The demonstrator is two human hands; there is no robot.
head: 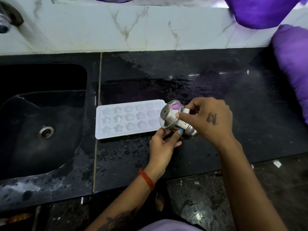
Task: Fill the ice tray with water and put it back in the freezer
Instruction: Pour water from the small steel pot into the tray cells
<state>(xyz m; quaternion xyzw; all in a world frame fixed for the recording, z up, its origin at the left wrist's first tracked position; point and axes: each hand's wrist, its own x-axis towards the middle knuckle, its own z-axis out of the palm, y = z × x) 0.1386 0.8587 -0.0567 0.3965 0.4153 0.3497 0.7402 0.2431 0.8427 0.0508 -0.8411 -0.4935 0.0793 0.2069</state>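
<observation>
**Pour stage: tray on counter, freezer step not started**

Ice tray (128,120) lies flat on the wet black counter (216,90), just right of the sink (41,117). White plastic, star and round moulds. Cells look pale and glossy, possibly some water in them, but fill level is too hard to read from here.

Right hand (210,120) grips a small steel pot (173,118) from above, fingers curled round its handle and body. Pot is tipped on its side over the tray's right end, base facing the camera, mouth hidden from view. No visible stream of water; cannot tell whether anything is coming out or if the pot is already empty.

Left hand (164,141) is at the near right corner of the tray, below the pot, fingers curled. Thumb touches the pot's lower side; whether it also pinches the tray edge is unclear. Hands are close together, both at the pot.

Judgement: filling is under way or near its end. Left to do: confirm all cells filled, set the pot down, lift the tray level, carry it to the freezer. Freezer not in view. Wet counter suggests spill risk when lifting.

Tap (8,19) is top left, purple bags (266,12) top right.
</observation>
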